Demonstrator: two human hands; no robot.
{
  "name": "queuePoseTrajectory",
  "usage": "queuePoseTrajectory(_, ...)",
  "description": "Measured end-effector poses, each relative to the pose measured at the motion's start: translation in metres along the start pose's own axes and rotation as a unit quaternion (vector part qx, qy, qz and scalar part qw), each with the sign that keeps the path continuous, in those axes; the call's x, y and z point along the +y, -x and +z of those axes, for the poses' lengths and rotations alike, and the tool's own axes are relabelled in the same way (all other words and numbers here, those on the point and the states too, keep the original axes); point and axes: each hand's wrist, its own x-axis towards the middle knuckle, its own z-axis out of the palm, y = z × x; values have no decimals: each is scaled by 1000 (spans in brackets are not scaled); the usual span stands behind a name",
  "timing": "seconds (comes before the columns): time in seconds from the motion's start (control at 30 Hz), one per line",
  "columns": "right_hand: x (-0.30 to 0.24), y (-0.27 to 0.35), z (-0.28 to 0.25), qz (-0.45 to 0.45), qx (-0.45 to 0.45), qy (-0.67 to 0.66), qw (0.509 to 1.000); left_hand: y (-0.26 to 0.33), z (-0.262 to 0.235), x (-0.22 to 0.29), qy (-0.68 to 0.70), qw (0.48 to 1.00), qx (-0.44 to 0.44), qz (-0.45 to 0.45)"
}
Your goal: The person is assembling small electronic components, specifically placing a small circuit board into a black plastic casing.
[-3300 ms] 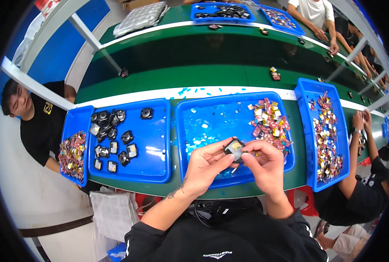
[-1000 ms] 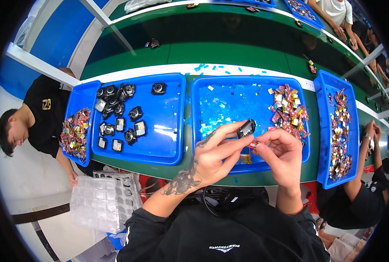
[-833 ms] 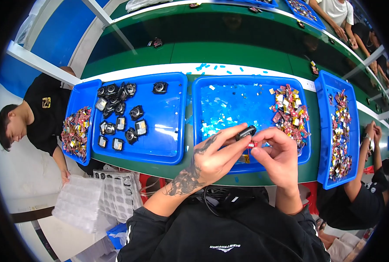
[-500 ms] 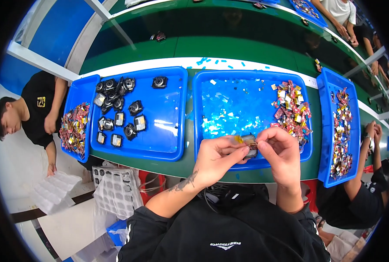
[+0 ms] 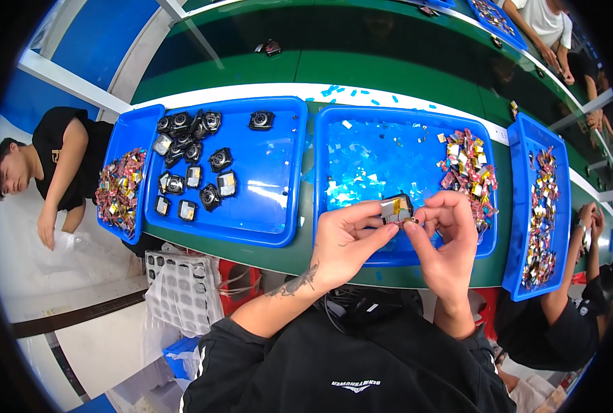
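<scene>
My left hand (image 5: 344,244) is closed around a smartwatch body (image 5: 396,206), a dark square case with a silver-grey inside and a yellowish strip. My right hand (image 5: 451,237) has thumb and forefinger pinched at the near edge of the case, on a small part too tiny to make out. Both hands are above the near edge of a blue tray (image 5: 320,179) scattered with small blue and clear film bits. On its right side lies a heap of small red, yellow and white electronic parts (image 5: 468,165).
To the left, a blue tray (image 5: 258,230) holds several black watch bodies (image 5: 210,196). Narrower blue trays with electronic parts stand at the far left (image 5: 121,186) and far right (image 5: 547,213). A green conveyor (image 5: 361,62) runs behind. Other people work at both sides.
The watch body is now tilted up with its silver inside facing me, and my right fingers have come to its near edge. The whole view has shifted slightly.
</scene>
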Motion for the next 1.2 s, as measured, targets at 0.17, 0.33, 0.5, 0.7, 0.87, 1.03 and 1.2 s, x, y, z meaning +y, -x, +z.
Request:
queuePoseTrajectory(0.17,4,-4,0,-26,9,76,997,0,7,2,-25,999,32,29)
queuePoseTrajectory(0.33,3,-8,9,24,3,31,999,-4,10,1,-1,996,58,67)
queuePoseTrajectory(0.5,2,-21,4,6,-40,92,995,-11,5,8,-24,997,32,71)
queuePoseTrajectory(0.7,12,-182,-51,2,-71,155,985,-64,-119,74,-783,547,144,258)
queuePoseTrajectory(0.87,97,-273,-90,98,41,252,962,-74,-143,75,-801,571,65,165)
queuePoseTrajectory(1.03,107,-275,-92,82,74,367,924,-78,-157,80,-793,581,17,184)
queuePoseTrajectory(1.2,57,-248,-102,-41,112,351,929,-81,-160,76,-678,698,128,192)
